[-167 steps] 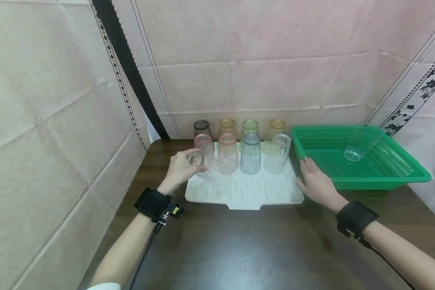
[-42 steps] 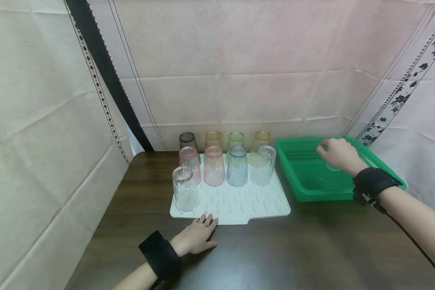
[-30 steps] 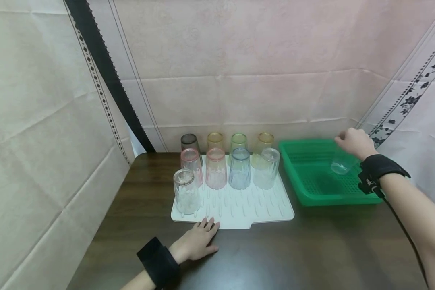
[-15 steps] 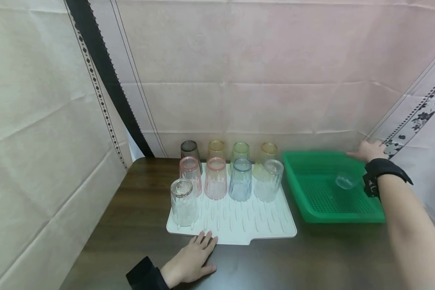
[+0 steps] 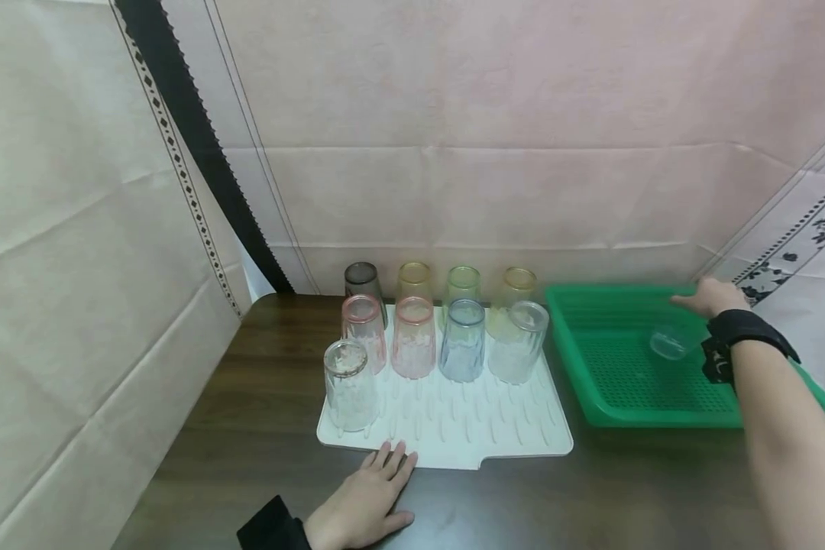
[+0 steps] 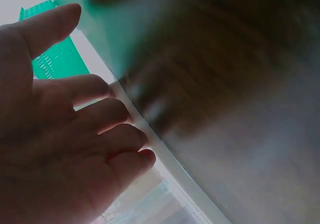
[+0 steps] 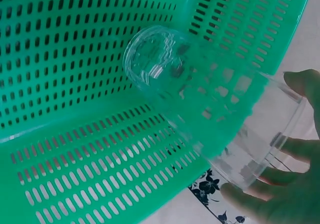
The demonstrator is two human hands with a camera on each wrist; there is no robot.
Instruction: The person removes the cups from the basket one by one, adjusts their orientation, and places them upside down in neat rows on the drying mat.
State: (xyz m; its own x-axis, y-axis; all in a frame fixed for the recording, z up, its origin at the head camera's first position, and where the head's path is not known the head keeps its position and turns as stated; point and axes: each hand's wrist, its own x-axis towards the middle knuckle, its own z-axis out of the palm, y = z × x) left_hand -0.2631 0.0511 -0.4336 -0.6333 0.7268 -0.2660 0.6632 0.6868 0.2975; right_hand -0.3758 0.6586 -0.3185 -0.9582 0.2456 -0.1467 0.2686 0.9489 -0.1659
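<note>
A clear drinking glass (image 7: pixel 200 99) leans in the green plastic basket (image 5: pixel 594 409), its base inside and its mouth over the far right rim. My right hand (image 5: pixel 718 298) reaches over that rim; in the right wrist view its thumb and fingers (image 7: pixel 247 199) spread around the glass's mouth, and whether they press on it is unclear. My left hand (image 5: pixel 360 500) lies flat with straight fingers, fingertips on the front edge of the white drainer tray (image 5: pixel 447 451). In the left wrist view its fingers (image 6: pixel 125 144) are by the tray's edge. A clear glass (image 5: pixel 351 389) stands upside down at the tray's front left.
Behind it on the tray stand two rows of upturned glasses: pink (image 5: pixel 414 340), blue (image 5: pixel 464 340) and clear (image 5: pixel 519 344) ones in front, smoky (image 5: pixel 363 279), amber and green ones behind. A cloth wall (image 5: pixel 488 153) rises behind the brown table (image 5: pixel 591 489).
The left hand has set down its clear glass upside down on the tray and moved to the tray's front edge. The right hand has gone from beside the basket to the leaning glass's mouth.
</note>
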